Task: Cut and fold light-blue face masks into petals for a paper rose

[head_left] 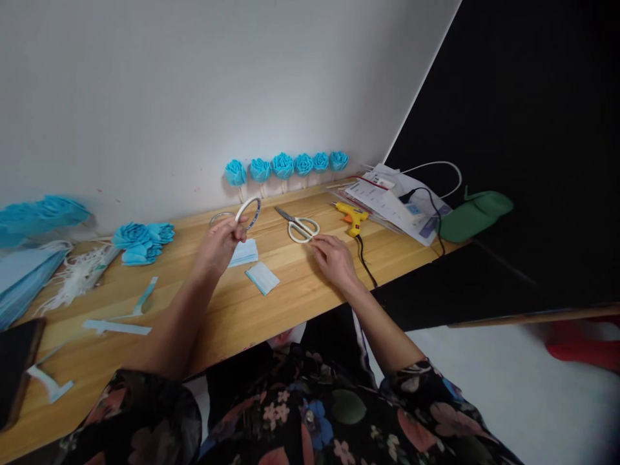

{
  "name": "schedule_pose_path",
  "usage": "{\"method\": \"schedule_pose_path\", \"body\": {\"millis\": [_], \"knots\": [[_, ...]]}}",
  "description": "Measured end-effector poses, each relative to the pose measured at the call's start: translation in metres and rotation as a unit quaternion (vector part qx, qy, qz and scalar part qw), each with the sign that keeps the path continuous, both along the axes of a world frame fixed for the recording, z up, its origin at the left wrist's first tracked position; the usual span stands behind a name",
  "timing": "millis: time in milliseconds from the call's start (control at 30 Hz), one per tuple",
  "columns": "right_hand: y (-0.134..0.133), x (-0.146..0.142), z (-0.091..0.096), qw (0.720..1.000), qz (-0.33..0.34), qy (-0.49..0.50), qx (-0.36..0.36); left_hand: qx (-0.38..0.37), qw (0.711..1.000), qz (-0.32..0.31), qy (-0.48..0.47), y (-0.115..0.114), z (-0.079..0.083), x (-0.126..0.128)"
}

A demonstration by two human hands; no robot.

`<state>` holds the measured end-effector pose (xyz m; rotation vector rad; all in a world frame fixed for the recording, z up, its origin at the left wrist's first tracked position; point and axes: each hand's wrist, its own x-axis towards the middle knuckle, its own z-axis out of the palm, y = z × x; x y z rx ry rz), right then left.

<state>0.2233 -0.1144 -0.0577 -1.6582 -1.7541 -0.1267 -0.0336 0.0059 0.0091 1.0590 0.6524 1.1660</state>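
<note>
Raised above the table, my left hand (220, 244) is closed on a narrow roll of tape (255, 216), pinching its ring by the lower edge. A pair of scissors (303, 230) with white handles lies on the wood, blades pointing up and left. My right hand (334, 259) has its fingers closed at the near handle loop; its fingertips are partly hidden. Between my hands lie a folded pale blue piece (262, 278) and a stack of similar pieces (245, 252). Behind my left hand, part of another ring (220, 217) shows.
Several blue paper-like roses (283, 166) stand along the wall. More blue flowers (140, 242), white cords (82, 276), cut strips (117, 327) and a dark tablet or phone (18, 368) lie left. A yellow glue gun (355, 218), papers (387, 201) and a green pouch (475, 216) lie right.
</note>
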Motion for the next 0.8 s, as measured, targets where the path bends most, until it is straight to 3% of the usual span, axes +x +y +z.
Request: {"method": "schedule_pose_path", "body": {"millis": [167, 500, 800], "knots": [[-0.001, 0.000, 0.002, 1.000, 0.015, 0.008, -0.010, -0.003, 1.000, 0.013, 0.012, -0.001, 0.002, 0.001], [-0.001, -0.002, 0.001, 0.999, 0.028, 0.010, -0.014, -0.007, 0.999, 0.006, -0.039, 0.010, -0.011, -0.008], [-0.002, -0.002, 0.003, 0.999, 0.040, 0.013, -0.014, -0.017, 0.998, 0.048, -0.041, 0.008, 0.001, -0.008]]}}
